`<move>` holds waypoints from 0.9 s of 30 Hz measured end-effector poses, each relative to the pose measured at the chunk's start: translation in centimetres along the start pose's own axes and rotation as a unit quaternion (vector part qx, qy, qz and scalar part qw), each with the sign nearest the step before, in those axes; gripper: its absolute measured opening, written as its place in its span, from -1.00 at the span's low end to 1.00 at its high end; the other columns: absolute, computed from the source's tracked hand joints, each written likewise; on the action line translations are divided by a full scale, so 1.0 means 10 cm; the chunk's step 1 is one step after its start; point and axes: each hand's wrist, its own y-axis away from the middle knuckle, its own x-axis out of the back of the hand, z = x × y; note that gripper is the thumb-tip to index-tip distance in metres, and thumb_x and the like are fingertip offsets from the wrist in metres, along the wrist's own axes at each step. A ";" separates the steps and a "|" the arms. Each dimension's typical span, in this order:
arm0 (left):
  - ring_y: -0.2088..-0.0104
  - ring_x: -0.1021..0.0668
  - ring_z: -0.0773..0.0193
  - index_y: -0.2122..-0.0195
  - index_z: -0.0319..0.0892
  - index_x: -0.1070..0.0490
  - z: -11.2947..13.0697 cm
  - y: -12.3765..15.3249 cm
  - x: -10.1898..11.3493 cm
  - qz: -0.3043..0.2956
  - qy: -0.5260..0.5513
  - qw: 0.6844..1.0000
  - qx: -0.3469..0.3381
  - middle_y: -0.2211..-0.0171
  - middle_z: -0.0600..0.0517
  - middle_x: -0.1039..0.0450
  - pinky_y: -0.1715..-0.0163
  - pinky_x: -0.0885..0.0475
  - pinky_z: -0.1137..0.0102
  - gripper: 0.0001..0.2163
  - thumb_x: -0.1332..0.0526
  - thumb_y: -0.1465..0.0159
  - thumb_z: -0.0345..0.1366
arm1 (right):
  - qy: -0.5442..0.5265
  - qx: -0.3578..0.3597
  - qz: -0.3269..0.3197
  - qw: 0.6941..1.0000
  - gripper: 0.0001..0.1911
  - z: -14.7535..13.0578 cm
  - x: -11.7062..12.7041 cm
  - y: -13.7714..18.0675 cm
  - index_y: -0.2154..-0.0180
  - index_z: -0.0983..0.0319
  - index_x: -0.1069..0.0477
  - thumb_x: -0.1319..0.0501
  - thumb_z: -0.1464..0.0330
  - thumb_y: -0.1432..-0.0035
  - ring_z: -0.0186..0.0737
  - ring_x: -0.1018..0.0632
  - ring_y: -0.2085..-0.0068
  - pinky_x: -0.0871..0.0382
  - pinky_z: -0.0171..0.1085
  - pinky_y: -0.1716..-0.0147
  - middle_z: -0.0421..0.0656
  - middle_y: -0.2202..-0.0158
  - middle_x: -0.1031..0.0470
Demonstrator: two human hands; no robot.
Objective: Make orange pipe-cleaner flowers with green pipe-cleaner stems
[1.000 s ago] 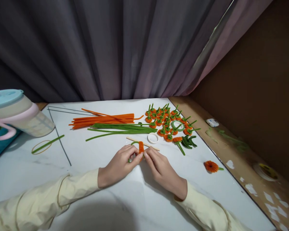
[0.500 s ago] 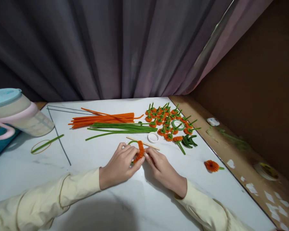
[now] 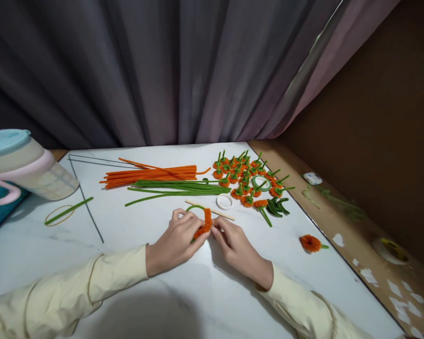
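A curved, ribbed band of orange pipe cleaner [image 3: 207, 219] with a thin green pipe cleaner [image 3: 196, 206] arching from it is pinched in my left hand [image 3: 178, 240]. Right beside the band's edge, my right hand [image 3: 238, 242] has its thumb and fingers pressed together; whatever is between those fingertips is too small to make out. Behind both hands lie a thin wooden stick [image 3: 223, 215] and a white ring [image 3: 224, 201]. Bundles of loose orange pipe cleaners [image 3: 151, 176] and green pipe cleaners [image 3: 183, 189] lie farther back.
Several finished orange pieces with green stems [image 3: 247, 201] cluster at the back right around a green tape roll [image 3: 261, 183], near dark green leaf shapes [image 3: 277, 207]. One orange rosette [image 3: 310, 243] lies apart. A large tumbler [image 3: 31, 165] stands left, near a rubber band [image 3: 60, 215] and dark wire [image 3: 92, 212].
The orange band has turned slightly between my fingers and shows more of its ribbed face and lower curl. Both hands stay almost in place.
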 end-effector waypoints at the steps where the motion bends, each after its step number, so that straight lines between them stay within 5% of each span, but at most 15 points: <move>1: 0.28 -0.43 0.27 0.34 -0.20 -0.23 0.00 0.00 0.00 -0.002 0.009 1.000 0.008 0.38 0.06 -0.39 0.09 -0.08 0.23 -0.89 -0.03 -0.34 -0.33 | -0.002 0.001 0.003 1.000 -0.86 0.00 0.00 0.00 0.35 0.22 -0.21 0.04 0.42 -0.28 -0.29 -0.37 0.40 -0.24 -0.33 0.38 -0.18 0.42 -0.34; 15: 0.19 -0.45 0.27 0.29 -0.17 -0.25 0.00 0.01 -0.02 -0.029 0.053 0.996 0.061 0.29 0.06 -0.43 -0.02 0.05 0.16 -0.92 -0.03 -0.33 -0.31 | 0.013 -0.002 0.032 0.999 -0.85 0.04 0.00 -0.02 0.37 0.23 -0.22 0.05 0.46 -0.24 -0.31 -0.35 0.45 -0.21 -0.35 0.44 -0.18 0.45 -0.34; 21: 0.30 -0.43 0.28 0.36 -0.17 -0.22 -0.01 0.01 -0.02 -0.029 0.029 0.998 0.056 0.42 0.10 -0.36 0.00 0.00 0.16 -0.81 -0.03 -0.33 -0.18 | 0.028 0.042 0.010 0.999 -0.87 0.03 -0.04 0.02 0.34 0.22 -0.19 0.06 0.51 -0.21 -0.28 -0.36 0.42 -0.22 -0.34 0.43 -0.17 0.43 -0.32; 27: 0.29 -0.42 0.29 0.36 -0.18 -0.23 0.00 0.00 -0.02 -0.035 0.025 0.998 0.042 0.41 0.08 -0.37 0.02 -0.01 0.17 -0.78 0.10 -0.39 -0.30 | 0.012 0.026 0.025 0.999 -0.84 0.03 -0.09 0.03 0.40 0.21 -0.16 0.07 0.50 -0.21 -0.32 -0.31 0.48 -0.19 -0.36 0.48 -0.21 0.49 -0.27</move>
